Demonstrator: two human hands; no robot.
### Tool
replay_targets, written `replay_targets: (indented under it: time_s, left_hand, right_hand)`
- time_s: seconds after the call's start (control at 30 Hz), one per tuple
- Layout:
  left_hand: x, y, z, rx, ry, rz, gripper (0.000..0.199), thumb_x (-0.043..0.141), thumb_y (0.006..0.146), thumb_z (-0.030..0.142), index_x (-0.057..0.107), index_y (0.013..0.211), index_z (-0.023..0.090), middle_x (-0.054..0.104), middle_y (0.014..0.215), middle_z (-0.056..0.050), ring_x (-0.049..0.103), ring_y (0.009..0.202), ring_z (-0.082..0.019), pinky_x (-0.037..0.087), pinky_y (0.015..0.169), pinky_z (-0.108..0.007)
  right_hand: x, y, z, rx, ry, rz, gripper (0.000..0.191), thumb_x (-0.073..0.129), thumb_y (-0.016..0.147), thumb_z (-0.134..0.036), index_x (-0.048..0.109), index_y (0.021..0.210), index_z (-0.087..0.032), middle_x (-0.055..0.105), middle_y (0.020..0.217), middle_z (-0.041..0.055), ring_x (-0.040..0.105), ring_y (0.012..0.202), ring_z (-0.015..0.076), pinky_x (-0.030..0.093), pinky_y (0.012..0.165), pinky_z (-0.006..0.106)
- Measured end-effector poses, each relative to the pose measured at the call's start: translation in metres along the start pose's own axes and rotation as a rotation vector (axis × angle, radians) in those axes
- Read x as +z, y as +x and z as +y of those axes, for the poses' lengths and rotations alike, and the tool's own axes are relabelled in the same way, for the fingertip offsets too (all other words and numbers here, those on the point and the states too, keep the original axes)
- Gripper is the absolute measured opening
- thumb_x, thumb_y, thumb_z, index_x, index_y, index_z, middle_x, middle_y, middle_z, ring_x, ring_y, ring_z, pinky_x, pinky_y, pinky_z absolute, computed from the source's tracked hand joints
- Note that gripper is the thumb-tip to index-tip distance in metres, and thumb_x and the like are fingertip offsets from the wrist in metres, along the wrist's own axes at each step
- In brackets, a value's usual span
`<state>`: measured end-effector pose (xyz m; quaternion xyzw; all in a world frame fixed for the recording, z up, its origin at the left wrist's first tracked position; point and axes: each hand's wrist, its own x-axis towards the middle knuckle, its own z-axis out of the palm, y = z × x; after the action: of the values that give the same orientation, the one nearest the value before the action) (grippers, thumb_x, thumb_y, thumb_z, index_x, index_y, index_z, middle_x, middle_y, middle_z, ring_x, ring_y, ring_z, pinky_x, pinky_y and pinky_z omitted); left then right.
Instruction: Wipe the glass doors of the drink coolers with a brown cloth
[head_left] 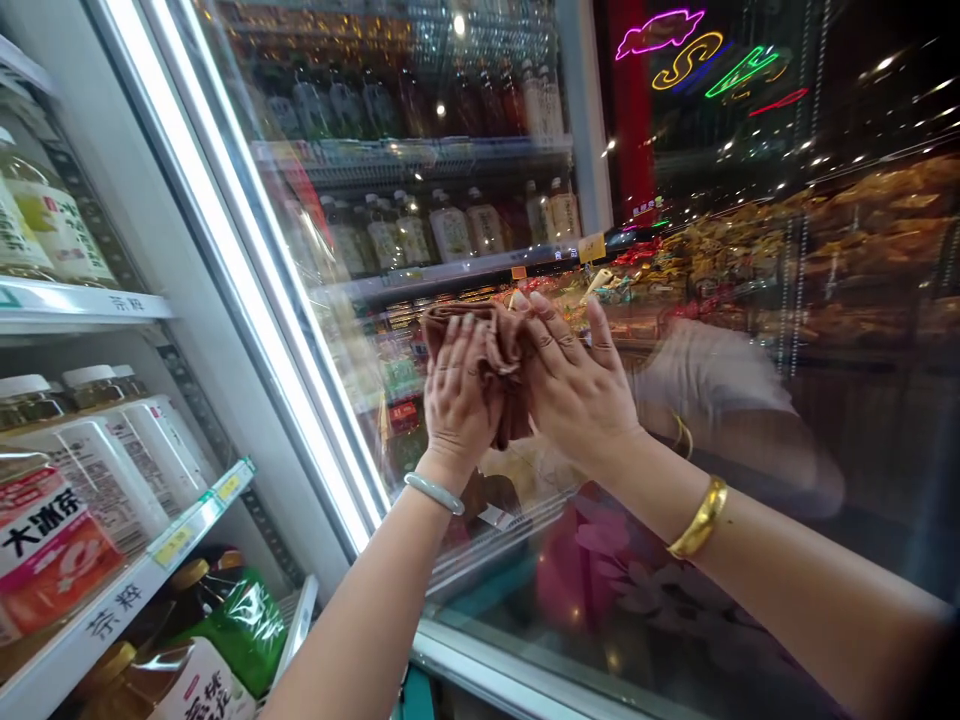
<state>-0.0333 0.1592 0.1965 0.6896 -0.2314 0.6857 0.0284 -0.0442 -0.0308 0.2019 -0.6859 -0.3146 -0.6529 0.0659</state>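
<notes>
A crumpled brown cloth [516,345] is pressed against the glass door [480,120] of a drinks cooler. My left hand [459,395], with a pale bangle at the wrist, lies over the cloth's left part, its fingers close together and its thumb hidden. At the cloth's right edge, my right hand [581,390] rests with fingers stretched and spread. It touches the cloth with its inner side, and its outer fingers reach past the cloth over the glass. A gold bangle circles the right wrist.
Left of the door, cooler shelves [112,610] hold several bottled drinks [56,550] with price labels on the edges. A bright light strip [247,270] runs along the frame. Bottles, packaged goods and neon signs [686,60] show in or through the glass, with reflections.
</notes>
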Motion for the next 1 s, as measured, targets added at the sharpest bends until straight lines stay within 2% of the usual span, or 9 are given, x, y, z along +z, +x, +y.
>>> replay_targets:
  time_s: [0.1,0.17,0.3,0.4,0.5,0.6,0.73,0.8,1.0]
  left_hand:
    - [-0.002,0.004,-0.026,-0.201,0.045,0.183,0.058,0.046,0.102,0.024,0.034,0.159,0.021,0.037,0.170,-0.010,0.029,0.159,-0.024,0.026,0.134,-0.047]
    - [-0.002,0.002,-0.026,-0.240,0.056,0.231,0.059,0.045,0.103,0.022,0.033,0.160,0.021,0.034,0.171,-0.009,0.026,0.161,-0.023,0.024,0.135,-0.045]
    - [-0.008,-0.013,-0.005,0.003,0.036,-0.018,0.069,0.055,0.097,0.025,0.032,0.162,0.019,0.041,0.167,-0.015,0.027,0.160,-0.028,0.029,0.131,-0.053]
    - [-0.016,-0.016,-0.022,0.206,0.021,-0.173,0.069,0.057,0.095,0.026,0.036,0.161,0.020,0.048,0.162,-0.016,0.031,0.159,-0.028,0.030,0.129,-0.053]
    - [-0.017,-0.011,-0.055,-0.002,0.058,-0.032,0.067,0.053,0.094,0.025,0.039,0.160,0.020,0.045,0.164,-0.014,0.031,0.159,-0.026,0.029,0.131,-0.049]
    - [-0.014,-0.017,-0.053,-0.205,0.125,0.103,0.071,0.053,0.092,0.024,0.035,0.161,0.018,0.044,0.165,-0.014,0.029,0.160,-0.026,0.029,0.131,-0.049]
    - [-0.012,-0.027,-0.009,0.050,0.065,-0.137,0.070,0.052,0.095,0.027,0.033,0.162,0.020,0.043,0.166,-0.013,0.025,0.161,-0.027,0.028,0.131,-0.052]
    - [-0.015,-0.026,-0.003,0.131,0.044,-0.181,0.067,0.051,0.098,0.029,0.032,0.162,0.019,0.044,0.166,-0.013,0.023,0.161,-0.026,0.027,0.131,-0.051]
    - [-0.016,-0.013,-0.046,-0.100,0.083,-0.022,0.064,0.044,0.100,0.027,0.030,0.162,0.021,0.039,0.168,-0.010,0.022,0.162,-0.021,0.029,0.131,-0.047]
  right_hand:
    - [0.005,0.003,-0.002,0.008,0.013,-0.003,0.071,0.045,0.102,-0.018,0.017,0.166,-0.014,0.029,0.171,0.0113,0.022,0.161,0.0237,-0.005,0.134,0.058]
    - [0.007,0.002,-0.002,0.013,0.032,-0.013,0.073,0.046,0.101,-0.017,0.014,0.167,-0.015,0.028,0.171,0.0114,0.022,0.161,0.0237,-0.003,0.134,0.059]
    - [0.006,0.001,-0.002,0.010,0.051,0.009,0.073,0.047,0.101,-0.019,0.016,0.167,-0.018,0.031,0.171,0.0106,0.023,0.161,0.0244,0.003,0.134,0.059]
    - [0.005,0.001,-0.002,0.008,0.056,0.011,0.072,0.046,0.102,-0.018,0.015,0.167,-0.020,0.029,0.171,0.0092,0.023,0.161,0.0240,0.003,0.135,0.058]
    - [0.004,0.000,-0.001,0.015,0.081,-0.009,0.076,0.044,0.102,-0.016,0.006,0.168,-0.020,0.027,0.172,0.0093,0.022,0.161,0.0231,0.004,0.135,0.058]
    - [0.004,-0.001,-0.001,0.019,0.120,-0.018,0.080,0.043,0.101,-0.016,-0.001,0.168,-0.021,0.025,0.173,0.0095,0.021,0.162,0.0239,0.004,0.134,0.060]
    - [0.007,0.002,-0.007,0.017,0.132,-0.022,0.076,0.041,0.102,-0.017,0.003,0.168,-0.023,0.022,0.174,0.0092,0.019,0.162,0.0269,0.004,0.133,0.065]
    - [0.011,0.005,-0.011,0.018,0.138,-0.018,0.075,0.040,0.102,-0.016,0.003,0.168,-0.022,0.022,0.174,0.0097,0.019,0.162,0.0267,0.004,0.132,0.065]
    - [0.017,0.010,-0.018,0.037,0.163,0.002,0.077,0.040,0.101,-0.015,0.002,0.168,-0.023,0.027,0.172,0.0112,0.025,0.160,0.0300,0.002,0.129,0.072]
